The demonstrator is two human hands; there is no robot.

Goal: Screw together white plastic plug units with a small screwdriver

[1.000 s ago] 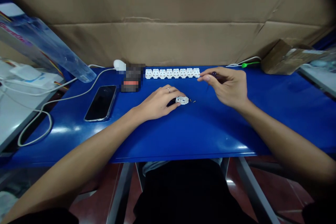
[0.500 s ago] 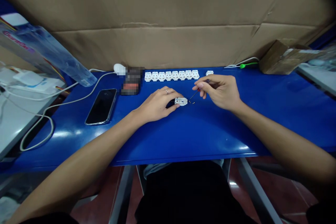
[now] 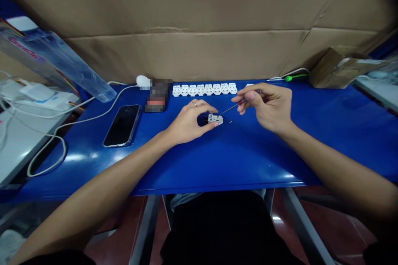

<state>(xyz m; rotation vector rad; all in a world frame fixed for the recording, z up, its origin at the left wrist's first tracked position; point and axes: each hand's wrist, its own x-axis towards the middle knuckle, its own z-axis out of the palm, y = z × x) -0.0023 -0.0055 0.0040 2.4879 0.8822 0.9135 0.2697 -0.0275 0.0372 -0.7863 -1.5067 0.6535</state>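
My left hand [image 3: 190, 122] grips a small white plastic part [image 3: 215, 119] between thumb and fingers, low over the blue table. In my right hand [image 3: 270, 105] is a thin screwdriver [image 3: 231, 108] with a reddish handle, pinched by thumb and fingertips. Its tip reaches the upper side of the white part. Just right of that part a small brass-coloured screw [image 3: 230, 122] lies on the table. Several similar white parts [image 3: 204, 90] stand in a row at the back, and one more [image 3: 249, 85] is partly hidden behind my right hand.
A phone [image 3: 122, 126] lies to the left, near a white cable [image 3: 93, 112]. Behind it are a blurred dark item [image 3: 158, 96] and a clear plastic container [image 3: 74, 66]. A cardboard box [image 3: 334, 68] and a green-ended item [image 3: 289, 78] sit at the back right.
The screwdriver tip has moved left onto the white part. Two small screws lay beside the part before; one shows there now. My right hand has shifted slightly right, its screwdriver lying flatter.
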